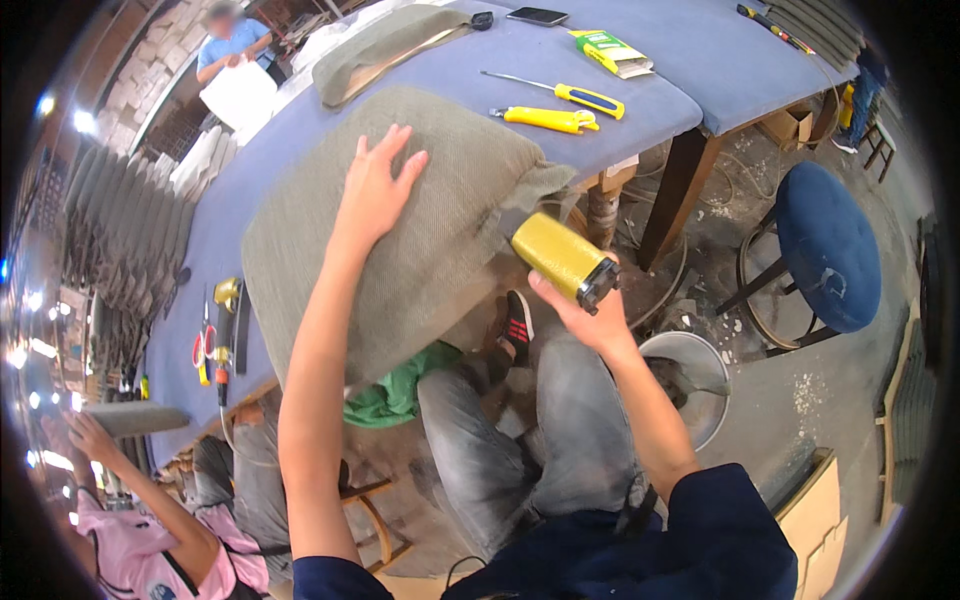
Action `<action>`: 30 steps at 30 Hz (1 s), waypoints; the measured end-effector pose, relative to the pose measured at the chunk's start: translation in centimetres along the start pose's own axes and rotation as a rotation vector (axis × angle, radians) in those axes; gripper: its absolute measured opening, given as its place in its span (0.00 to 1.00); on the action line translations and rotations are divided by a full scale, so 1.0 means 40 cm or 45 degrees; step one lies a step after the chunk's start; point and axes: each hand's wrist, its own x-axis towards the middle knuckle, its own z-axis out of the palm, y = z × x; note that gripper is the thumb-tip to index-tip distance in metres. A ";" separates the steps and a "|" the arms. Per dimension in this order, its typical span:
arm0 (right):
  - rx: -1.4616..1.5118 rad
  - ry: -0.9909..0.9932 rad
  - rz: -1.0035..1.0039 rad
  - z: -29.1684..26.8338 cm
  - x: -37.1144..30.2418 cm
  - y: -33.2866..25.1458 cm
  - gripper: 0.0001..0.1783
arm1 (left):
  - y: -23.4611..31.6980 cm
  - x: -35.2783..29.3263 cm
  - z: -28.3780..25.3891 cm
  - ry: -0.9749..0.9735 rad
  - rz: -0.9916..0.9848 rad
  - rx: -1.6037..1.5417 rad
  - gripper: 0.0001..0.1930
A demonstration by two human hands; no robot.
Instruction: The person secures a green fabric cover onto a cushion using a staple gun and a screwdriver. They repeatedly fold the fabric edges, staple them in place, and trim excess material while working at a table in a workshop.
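A large seat cushion [440, 245] wrapped in grey-green fabric lies at the near edge of the blue-covered table, partly over my lap. My left hand [378, 185] rests on its top with fingers spread, holding nothing. At the cushion's right side, my right hand [592, 320] is closed around a yellow staple gun [558, 250]. The tool's nose points at the cushion's edge, where loose fabric [540, 190] bunches up. Whether the nose touches the fabric cannot be told, as it is blurred.
On the blue table [450, 80] lie a screwdriver [590, 101], a yellow cutter [550, 119], a green-yellow box [612, 53], a phone [537, 16] and another staple gun [228, 295]. A blue stool [828, 245] and a bucket [712, 410] stand right. A co-worker [150, 540] sits left.
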 end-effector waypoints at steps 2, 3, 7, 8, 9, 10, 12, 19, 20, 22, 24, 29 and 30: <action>0.249 0.161 0.074 0.054 -0.004 0.073 0.15 | -0.013 0.057 0.044 -0.080 -0.004 0.122 0.30; 0.084 0.156 -0.003 0.053 -0.003 0.092 0.14 | 0.013 0.042 0.064 -0.126 -0.041 0.182 0.31; -0.107 0.171 -0.237 0.052 0.005 0.082 0.12 | 0.052 0.003 0.086 -0.193 0.013 0.237 0.32; -0.148 0.163 -0.218 0.052 0.006 0.084 0.12 | 0.074 -0.006 0.084 -0.159 0.052 0.235 0.32; -0.193 0.148 -0.191 0.053 -0.002 0.090 0.11 | 0.092 -0.020 0.085 -0.150 0.069 0.257 0.32; -0.183 0.143 -0.195 0.054 -0.005 0.093 0.12 | 0.109 -0.034 0.084 -0.141 0.086 0.278 0.32; -0.093 0.147 -0.236 0.058 0.003 0.093 0.12 | 0.146 -0.068 0.077 -0.144 0.123 0.366 0.32; -0.283 0.162 -0.373 0.054 0.009 0.075 0.16 | 0.204 -0.126 0.083 -0.176 0.245 0.568 0.39; -0.388 0.162 -0.439 0.057 0.011 0.075 0.16 | 0.204 -0.128 0.079 -0.185 0.254 0.580 0.41; -0.249 0.087 -0.393 0.064 0.011 0.073 0.16 | 0.202 -0.130 0.067 -0.216 0.258 0.555 0.43; -0.196 0.060 -0.389 0.070 0.012 0.069 0.15 | 0.200 -0.130 0.061 -0.228 0.271 0.530 0.44; -0.218 0.046 -0.389 0.073 0.010 0.063 0.14 | 0.194 -0.130 0.053 -0.241 0.300 0.492 0.46; -0.216 0.048 -0.376 0.074 0.008 0.062 0.14 | 0.193 -0.131 0.052 -0.248 0.301 0.490 0.47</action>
